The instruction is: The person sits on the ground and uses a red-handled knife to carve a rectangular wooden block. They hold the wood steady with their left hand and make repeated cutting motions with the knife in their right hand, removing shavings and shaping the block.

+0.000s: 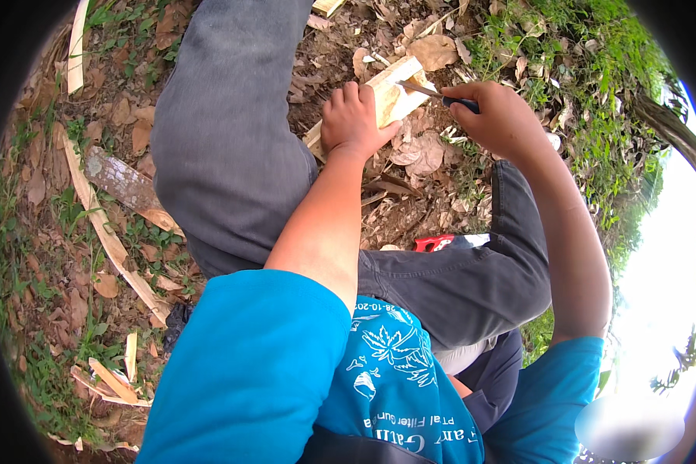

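Observation:
A pale, split piece of wood (387, 76) lies at an angle in front of me, over leaf-covered soil. My left hand (353, 122) is closed on its near part, with the thumb along the right edge. My right hand (501, 116) grips a knife (462, 104) by its dark handle. The narrow blade points left and its tip touches the upper face of the wood, where a hollowed, cut area shows. Part of the wood is hidden under my left hand.
Dry leaves (433, 52) and wood chips surround the work. Long pale wood strips (104, 236) and a bark-covered piece (127, 185) lie to the left. My bent legs (232, 131) frame the spot. A red object (433, 243) rests beside my right leg; grass grows at the right.

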`<state>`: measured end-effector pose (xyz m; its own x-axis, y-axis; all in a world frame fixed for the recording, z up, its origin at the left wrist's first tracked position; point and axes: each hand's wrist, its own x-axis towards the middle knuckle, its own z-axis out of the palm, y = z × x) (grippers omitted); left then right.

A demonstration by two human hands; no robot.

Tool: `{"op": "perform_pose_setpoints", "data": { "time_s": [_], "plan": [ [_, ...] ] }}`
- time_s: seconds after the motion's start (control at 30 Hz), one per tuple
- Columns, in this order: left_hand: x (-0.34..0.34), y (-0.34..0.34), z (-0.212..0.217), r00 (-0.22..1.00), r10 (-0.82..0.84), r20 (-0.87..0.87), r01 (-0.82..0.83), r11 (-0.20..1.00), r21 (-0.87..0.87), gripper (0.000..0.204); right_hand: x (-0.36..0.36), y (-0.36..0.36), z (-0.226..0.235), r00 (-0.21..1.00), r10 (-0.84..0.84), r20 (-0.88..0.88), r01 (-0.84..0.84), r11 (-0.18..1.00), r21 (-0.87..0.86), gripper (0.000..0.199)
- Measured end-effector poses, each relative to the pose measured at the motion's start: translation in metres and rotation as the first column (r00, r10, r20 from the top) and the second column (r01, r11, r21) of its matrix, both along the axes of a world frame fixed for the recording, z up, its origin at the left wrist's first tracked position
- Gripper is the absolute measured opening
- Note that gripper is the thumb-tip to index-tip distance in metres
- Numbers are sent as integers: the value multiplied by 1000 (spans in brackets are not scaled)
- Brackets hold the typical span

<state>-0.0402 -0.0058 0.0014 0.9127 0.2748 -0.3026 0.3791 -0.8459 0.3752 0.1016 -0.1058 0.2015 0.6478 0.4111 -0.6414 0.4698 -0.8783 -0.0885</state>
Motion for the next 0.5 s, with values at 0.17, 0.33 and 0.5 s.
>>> {"op": "perform_pose_setpoints", "data": {
  "time_s": [0.17, 0.33, 0.5],
  "plan": [
    [-2, 1, 3, 1000, 0, 7, 0, 1000, -6, 77, 7, 14, 2, 992, 128, -9, -128, 992, -17, 30],
    [-2, -1, 2, 1000, 1, 23, -1, 1000, 15, 79, -4, 15, -6, 986, 150, 75, -151, 988, 18, 23],
    [-1, -3, 0, 1000, 8, 8, -8, 1000, 25, 82, -13, 14, -29, 975, 99, 197, -98, 995, -16, 23]
  ]
}}
